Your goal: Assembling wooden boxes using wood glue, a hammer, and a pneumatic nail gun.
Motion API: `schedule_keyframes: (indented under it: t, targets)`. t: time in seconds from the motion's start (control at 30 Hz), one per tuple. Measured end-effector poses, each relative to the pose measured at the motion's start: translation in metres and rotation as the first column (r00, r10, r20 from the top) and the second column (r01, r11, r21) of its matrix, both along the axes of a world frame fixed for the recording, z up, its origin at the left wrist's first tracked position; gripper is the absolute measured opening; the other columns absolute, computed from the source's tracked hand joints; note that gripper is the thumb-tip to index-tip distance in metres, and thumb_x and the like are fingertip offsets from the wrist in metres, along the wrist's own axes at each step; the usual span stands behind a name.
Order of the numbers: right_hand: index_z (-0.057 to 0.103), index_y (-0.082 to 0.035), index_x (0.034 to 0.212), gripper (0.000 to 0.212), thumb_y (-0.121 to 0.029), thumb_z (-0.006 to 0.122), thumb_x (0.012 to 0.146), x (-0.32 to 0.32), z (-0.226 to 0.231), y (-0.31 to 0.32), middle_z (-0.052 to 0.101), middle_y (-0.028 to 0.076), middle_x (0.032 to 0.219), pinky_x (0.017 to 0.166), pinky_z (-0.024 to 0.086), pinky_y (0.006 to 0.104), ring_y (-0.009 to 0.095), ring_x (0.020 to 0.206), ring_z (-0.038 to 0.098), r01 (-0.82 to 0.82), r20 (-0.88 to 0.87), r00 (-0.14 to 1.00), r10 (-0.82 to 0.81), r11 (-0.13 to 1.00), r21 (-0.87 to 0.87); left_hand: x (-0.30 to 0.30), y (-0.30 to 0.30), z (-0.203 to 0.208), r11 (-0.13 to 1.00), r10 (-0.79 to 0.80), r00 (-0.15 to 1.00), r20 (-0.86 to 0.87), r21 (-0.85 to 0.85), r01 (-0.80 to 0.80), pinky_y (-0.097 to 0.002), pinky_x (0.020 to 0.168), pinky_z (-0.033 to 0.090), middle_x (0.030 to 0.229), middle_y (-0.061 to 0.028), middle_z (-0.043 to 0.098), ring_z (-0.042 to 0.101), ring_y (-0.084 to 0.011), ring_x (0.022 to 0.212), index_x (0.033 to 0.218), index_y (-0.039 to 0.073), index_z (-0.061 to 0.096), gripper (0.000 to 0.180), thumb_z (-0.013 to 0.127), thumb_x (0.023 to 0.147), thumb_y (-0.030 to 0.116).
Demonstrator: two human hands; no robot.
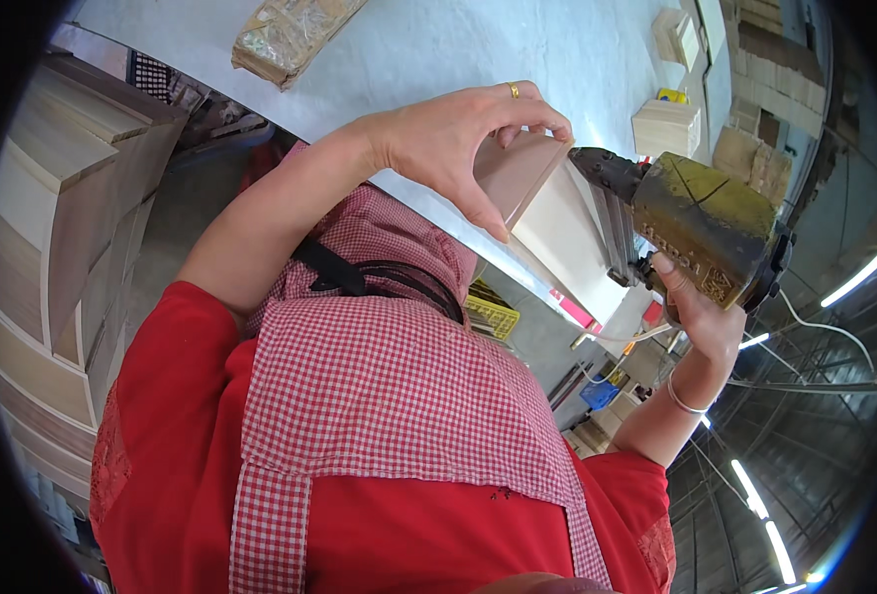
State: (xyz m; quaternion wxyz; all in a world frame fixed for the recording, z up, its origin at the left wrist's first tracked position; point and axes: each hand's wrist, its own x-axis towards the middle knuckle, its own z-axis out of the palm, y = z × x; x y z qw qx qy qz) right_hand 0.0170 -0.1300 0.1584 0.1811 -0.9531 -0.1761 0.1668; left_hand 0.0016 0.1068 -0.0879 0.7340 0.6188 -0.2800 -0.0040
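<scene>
Left hand pinches the board, thumb under, fingers over; right hand wraps the nailer. Best keep fingertips clear of its nose.

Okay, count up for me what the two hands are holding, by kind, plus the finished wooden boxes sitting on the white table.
Wooden box being assembled, in left hand: 1
Nail gun, in right hand: 1
Finished wooden boxes on table: 2 ()
Total: 4
</scene>
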Motion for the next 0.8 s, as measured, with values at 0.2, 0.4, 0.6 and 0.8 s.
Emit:
schedule_keyframes:
  t: [0.2,0.4,0.6,0.8]
  targets:
    - [0.070,-0.002,0.108,0.032,-0.018,0.082,0.084,0.008,-0.001,0.001,0.063,-0.002,0.079,0.049,0.034,0.0222,0.004,0.058,0.045,-0.062,0.000,0.998,0.062,0.998,0.006,0.000,-0.001,-0.001,1.000,0.003,1.000,0.002,-0.010,-0.003,-0.0322,0.088,0.044,0.115,-0.0028,0.052,0.051,-0.0188,0.096,0.134,0.014,0.054,0.094,0.092,0.050,0.030]
    - [0.071,-0.003,0.106,0.031,-0.019,0.083,0.083,0.015,0.001,0.005,0.062,-0.003,0.077,0.048,0.033,0.0219,0.004,0.058,0.044,-0.058,-0.012,0.998,0.057,0.996,-0.073,-0.006,0.002,0.001,1.000,0.008,1.000,-0.025,0.031,-0.007,-0.0337,0.095,0.044,0.119,-0.0035,0.052,0.051,-0.0202,0.101,0.138,0.015,0.052,0.095,0.090,0.052,0.029]
    - [0.067,0.005,0.108,0.038,-0.005,0.085,0.076,0.003,0.003,0.008,0.073,0.011,0.103,0.081,0.055,0.0307,0.018,0.091,0.068,0.014,-0.008,1.000,-0.015,0.996,-0.089,-0.025,-0.004,-0.006,0.970,0.201,0.977,0.073,0.127,-0.209,-0.0385,0.106,0.040,0.133,-0.0089,0.050,0.051,-0.0264,0.118,0.146,0.014,0.044,0.105,0.090,0.054,0.037]
    - [0.067,0.004,0.107,0.039,-0.006,0.086,0.075,-0.027,0.003,-0.004,0.073,0.012,0.102,0.079,0.056,0.0310,0.017,0.090,0.069,0.075,-0.068,0.995,-0.072,0.997,0.037,-0.046,-0.030,-0.006,0.798,0.494,0.828,0.265,0.239,-0.553,-0.0427,0.110,0.035,0.139,-0.0161,0.049,0.049,-0.0317,0.126,0.149,0.005,0.035,0.095,0.082,0.071,0.034]
